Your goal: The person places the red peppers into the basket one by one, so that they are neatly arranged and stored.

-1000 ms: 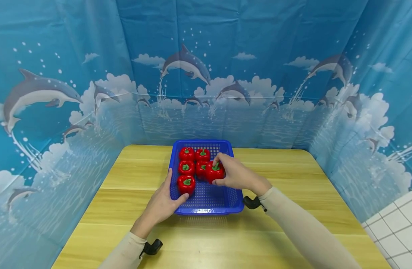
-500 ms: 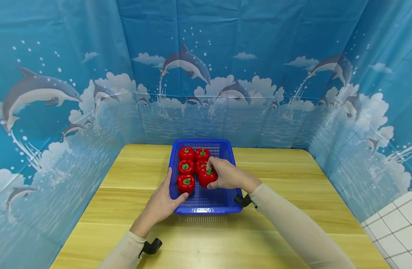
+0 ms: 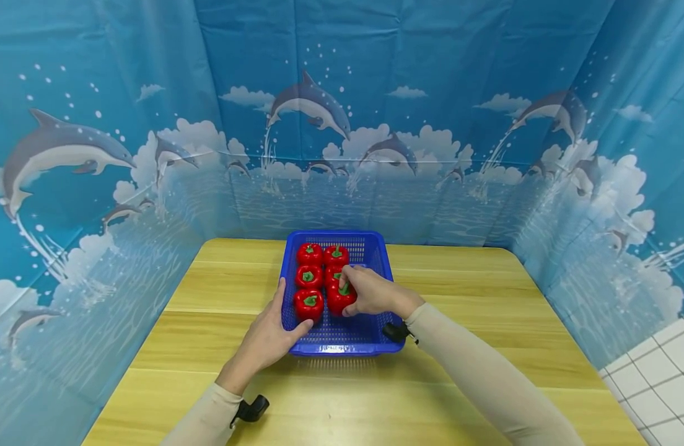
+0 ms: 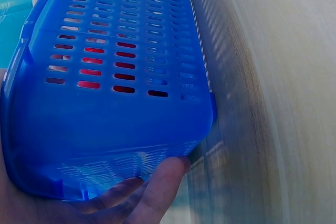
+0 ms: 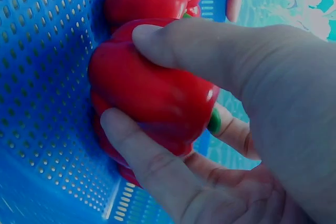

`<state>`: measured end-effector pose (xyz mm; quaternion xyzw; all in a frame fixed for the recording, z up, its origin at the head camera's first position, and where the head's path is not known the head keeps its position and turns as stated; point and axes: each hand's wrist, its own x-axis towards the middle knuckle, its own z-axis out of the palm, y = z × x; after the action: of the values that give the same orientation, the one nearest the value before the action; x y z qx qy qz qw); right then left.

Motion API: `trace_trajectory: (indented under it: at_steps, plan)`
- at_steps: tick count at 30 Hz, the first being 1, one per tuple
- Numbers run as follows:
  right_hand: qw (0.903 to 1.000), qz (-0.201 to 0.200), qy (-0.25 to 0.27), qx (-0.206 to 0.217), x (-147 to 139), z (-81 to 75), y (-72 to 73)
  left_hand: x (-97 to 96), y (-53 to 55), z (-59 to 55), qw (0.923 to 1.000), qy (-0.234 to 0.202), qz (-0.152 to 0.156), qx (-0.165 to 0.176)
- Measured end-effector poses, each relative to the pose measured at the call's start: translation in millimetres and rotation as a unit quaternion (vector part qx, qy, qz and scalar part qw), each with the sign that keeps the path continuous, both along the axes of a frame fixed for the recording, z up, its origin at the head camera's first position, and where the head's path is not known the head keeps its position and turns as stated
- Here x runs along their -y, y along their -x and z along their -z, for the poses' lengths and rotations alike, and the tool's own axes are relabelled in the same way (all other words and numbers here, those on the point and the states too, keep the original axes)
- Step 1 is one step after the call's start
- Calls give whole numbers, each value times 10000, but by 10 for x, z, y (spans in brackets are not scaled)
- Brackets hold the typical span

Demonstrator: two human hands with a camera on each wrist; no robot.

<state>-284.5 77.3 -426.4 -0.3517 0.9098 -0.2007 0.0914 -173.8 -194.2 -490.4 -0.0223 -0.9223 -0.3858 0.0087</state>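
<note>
My right hand (image 3: 370, 292) grips a red bell pepper (image 3: 339, 302) inside the blue plastic basket (image 3: 370, 349). In the right wrist view, thumb and fingers spread round the sides of this pepper (image 5: 152, 87), near its green stem (image 5: 214, 121). It sits low, close to the basket's perforated floor. My left hand (image 3: 266, 339) holds the basket's left side, thumb over the rim. Its fingers (image 4: 163, 187) press the outer wall in the left wrist view. Three red bell peppers line the basket's left side, the nearest (image 3: 308, 305) by my left thumb. Two others stand in the second column, one partly hidden.
The basket stands on a light wooden table (image 3: 464, 279). A blue curtain (image 3: 442, 74) printed with dolphins hangs behind it and along both sides. White tiles (image 3: 668, 378) show at the lower right. Each wrist wears a small black camera mount.
My right hand has moved left and slightly nearer with its bell pepper, lowering it beside the nearest one in the left column. The left hand and basket have stayed in place.
</note>
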Motion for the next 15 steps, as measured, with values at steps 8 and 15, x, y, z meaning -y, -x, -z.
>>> trace_trajectory:
  at_steps: [8,15]
  plan:
    - [9996,43,-194,187,13,-1,-26,-2,-17,-21,10000,8,-4,15]
    - [9994,-9,-246,261,1,4,-38,2,-23,-35,10000,60,22,43]
